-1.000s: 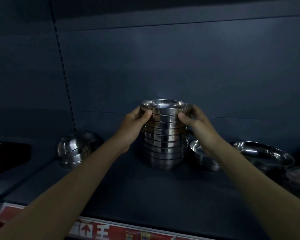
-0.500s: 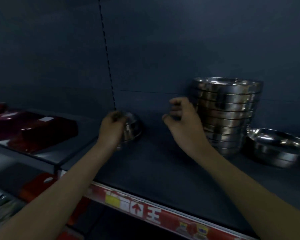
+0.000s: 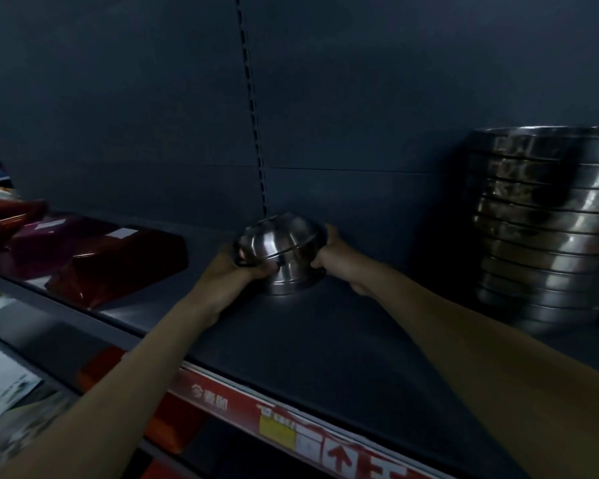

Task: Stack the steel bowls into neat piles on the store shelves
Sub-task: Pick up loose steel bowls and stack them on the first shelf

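Note:
A small stack of steel bowls (image 3: pixel 284 252) lies tipped on its side on the dark shelf (image 3: pixel 325 340), against the back panel. My left hand (image 3: pixel 236 271) grips its left rim, fingers curled under the edge. My right hand (image 3: pixel 332 259) grips the right side of the same bowls. A tall neat pile of steel bowls (image 3: pixel 547 229) stands upright at the right, apart from both hands.
Dark red packaged trays (image 3: pixel 118 261) lie on the neighbouring shelf to the left. A slotted upright (image 3: pixel 253 108) runs down the back panel behind the bowls. A red price strip (image 3: pixel 291 426) lines the shelf's front edge. Bare shelf lies between the tipped bowls and the tall pile.
Both hands left the tall pile and moved left. The left hand reached the tipped bowls first; now the right hand has joined it and both hold them. The view swung left.

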The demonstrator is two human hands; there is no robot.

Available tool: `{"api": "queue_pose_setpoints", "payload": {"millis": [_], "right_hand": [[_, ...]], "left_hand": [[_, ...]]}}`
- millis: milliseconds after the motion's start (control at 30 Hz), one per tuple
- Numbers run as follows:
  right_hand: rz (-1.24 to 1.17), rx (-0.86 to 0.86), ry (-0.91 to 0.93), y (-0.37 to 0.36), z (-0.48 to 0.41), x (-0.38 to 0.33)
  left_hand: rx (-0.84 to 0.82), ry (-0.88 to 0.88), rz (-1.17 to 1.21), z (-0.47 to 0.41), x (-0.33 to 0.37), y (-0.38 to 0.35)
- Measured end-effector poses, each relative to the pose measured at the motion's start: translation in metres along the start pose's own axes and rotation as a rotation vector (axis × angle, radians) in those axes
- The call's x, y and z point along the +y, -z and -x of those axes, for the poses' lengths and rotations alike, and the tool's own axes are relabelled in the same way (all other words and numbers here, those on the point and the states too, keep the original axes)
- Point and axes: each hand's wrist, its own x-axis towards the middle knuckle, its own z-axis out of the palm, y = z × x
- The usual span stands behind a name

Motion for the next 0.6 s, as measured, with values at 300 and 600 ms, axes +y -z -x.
{"api": "queue_pose_setpoints", "payload": {"millis": [300, 600], "right_hand": [[0.016, -0.072, 0.001, 0.004, -0.006, 0.01], [0.018, -0.015, 0.063, 0.016, 0.04, 0.01]], "left_hand": [[0.096, -0.075, 0.022, 0.001, -0.007, -0.008], [0.086, -0.218, 0.028, 0.041, 0.009, -0.024]]}}
